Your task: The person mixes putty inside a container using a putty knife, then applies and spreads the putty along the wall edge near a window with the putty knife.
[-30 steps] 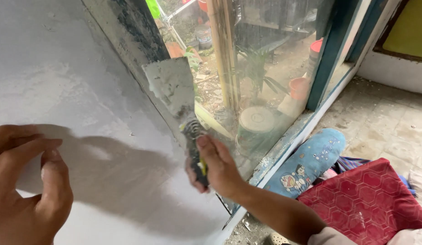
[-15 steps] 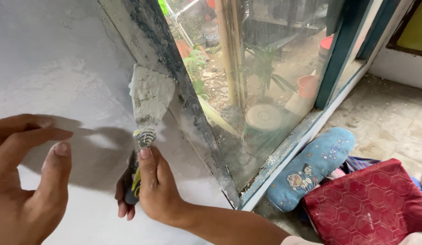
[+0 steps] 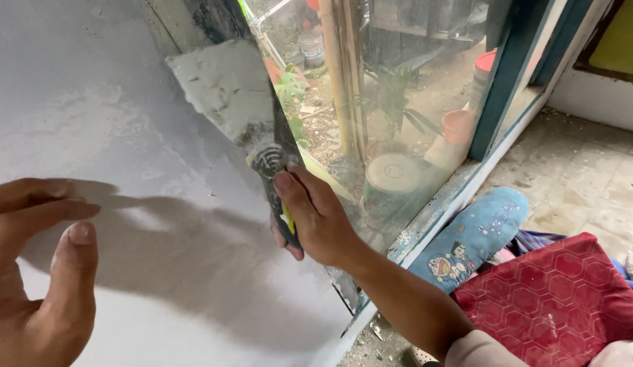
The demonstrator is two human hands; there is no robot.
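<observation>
**Putty knife on the wall edge, right hand gripping it**

Putty knife, wide flat metal blade caked in pale grey filler with a dark handle marked yellow: held blade-up, tilted left, against the smooth pale grey plastered wall, right where it meets the dark, worn window frame edge.

- Left hand: nearest the camera, bottom left. Empty, fingers loosely curved and parted, thumb up. Close to the wall; cannot tell whether it touches. It casts a broad shadow on the plaster.
- Right hand: fingers wrapped tight around the knife handle, thumb running up toward the blade neck. Forearm enters from the lower right in a light sleeve.
- Lower right, on the floor: red quilted fabric with a hexagon pattern; just beside it a light blue cartoon-print cushion lying along the base of the window.
- Behind the hand: large glass window pane in a teal-painted frame.
- Further off, seen through the glass: round green-sided bucket with a pale lid, bamboo pole, green plant, orange pots.
- Far right: dusty tiled floor.
</observation>
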